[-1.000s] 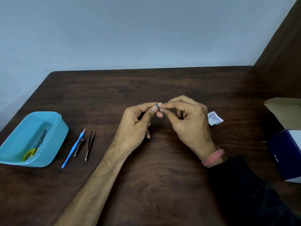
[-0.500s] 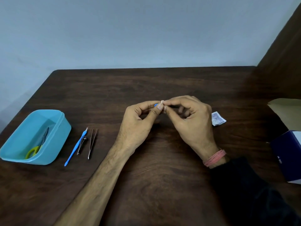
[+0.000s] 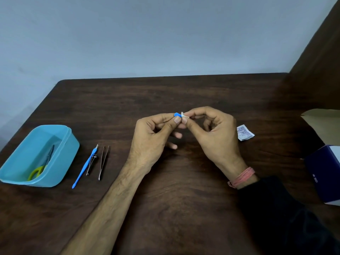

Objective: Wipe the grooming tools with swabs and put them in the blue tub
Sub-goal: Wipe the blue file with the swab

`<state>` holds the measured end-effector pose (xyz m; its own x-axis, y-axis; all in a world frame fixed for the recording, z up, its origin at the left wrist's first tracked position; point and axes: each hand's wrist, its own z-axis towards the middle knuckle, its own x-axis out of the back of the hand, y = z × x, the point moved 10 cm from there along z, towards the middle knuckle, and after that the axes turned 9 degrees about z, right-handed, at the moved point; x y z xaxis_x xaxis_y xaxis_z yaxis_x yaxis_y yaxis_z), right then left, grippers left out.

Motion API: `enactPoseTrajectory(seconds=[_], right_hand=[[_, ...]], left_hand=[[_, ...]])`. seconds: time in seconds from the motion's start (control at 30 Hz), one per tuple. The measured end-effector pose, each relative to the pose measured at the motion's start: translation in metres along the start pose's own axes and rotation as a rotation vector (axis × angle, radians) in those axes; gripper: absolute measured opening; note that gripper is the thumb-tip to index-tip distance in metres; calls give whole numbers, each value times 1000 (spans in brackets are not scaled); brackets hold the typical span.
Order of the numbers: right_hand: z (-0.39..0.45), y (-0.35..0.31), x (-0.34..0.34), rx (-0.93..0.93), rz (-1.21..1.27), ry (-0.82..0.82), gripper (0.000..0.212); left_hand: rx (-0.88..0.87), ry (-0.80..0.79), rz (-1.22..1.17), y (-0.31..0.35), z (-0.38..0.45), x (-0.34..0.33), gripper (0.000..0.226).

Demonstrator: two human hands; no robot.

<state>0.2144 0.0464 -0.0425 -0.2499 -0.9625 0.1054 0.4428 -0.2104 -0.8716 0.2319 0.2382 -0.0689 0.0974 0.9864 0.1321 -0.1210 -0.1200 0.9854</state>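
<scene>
The left hand (image 3: 149,142) pinches a small blue-handled grooming tool (image 3: 177,115); the right hand (image 3: 213,137) pinches a white folded swab (image 3: 184,115) against it. Best to keep both pinches firm and draw the swab along the whole tip — slowly.

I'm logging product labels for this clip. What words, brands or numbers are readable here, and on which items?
Nothing reads clearly.
White sachet: lines of blue print, too small and blurred to read.
Dark blue box: a small white mark on its side, too blurred to read.
Blue tub, tweezers and the other tools: no text visible.
</scene>
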Motion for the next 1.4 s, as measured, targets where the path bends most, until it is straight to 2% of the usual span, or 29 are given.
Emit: enactPoseTrajectory(seconds=[0.17, 0.3, 0.37, 0.53, 0.67, 0.77, 1.0, 1.13, 1.27, 1.4], right_hand=[[2, 8, 0, -67, 104, -1, 9], [2, 10, -3, -81, 200, 4, 7], [0, 10, -6, -99, 218, -13, 6], [-1, 10, -7, -105, 244, -18, 6], [0, 5, -1, -18, 33, -2, 10], [-1, 1, 0, 18, -17, 6, 13], [-1, -5, 5, 53, -93, 28, 13], [-5, -15, -6, 139, -191, -52, 13], [0, -12, 7, 122, -193, 34, 9], [-5, -17, -7, 171, -234, -81, 10]], left_hand=[[-120, 76, 178, 7, 0, 6, 19], [-189, -50, 263, 13, -2, -10, 46], [-209, -85, 289, 14, -3, -13, 50], [-107, -51, 217, 8, -2, -8, 35], [-56, 10, 188, 1, -3, -3, 23], [-40, 18, 180, -1, -3, -4, 14], [-116, -30, 222, 6, -3, -7, 23], [-83, 8, 176, 2, -1, -1, 20], [-80, -17, 206, 0, -1, -4, 19], [-74, 5, 189, -1, -1, -1, 19]])
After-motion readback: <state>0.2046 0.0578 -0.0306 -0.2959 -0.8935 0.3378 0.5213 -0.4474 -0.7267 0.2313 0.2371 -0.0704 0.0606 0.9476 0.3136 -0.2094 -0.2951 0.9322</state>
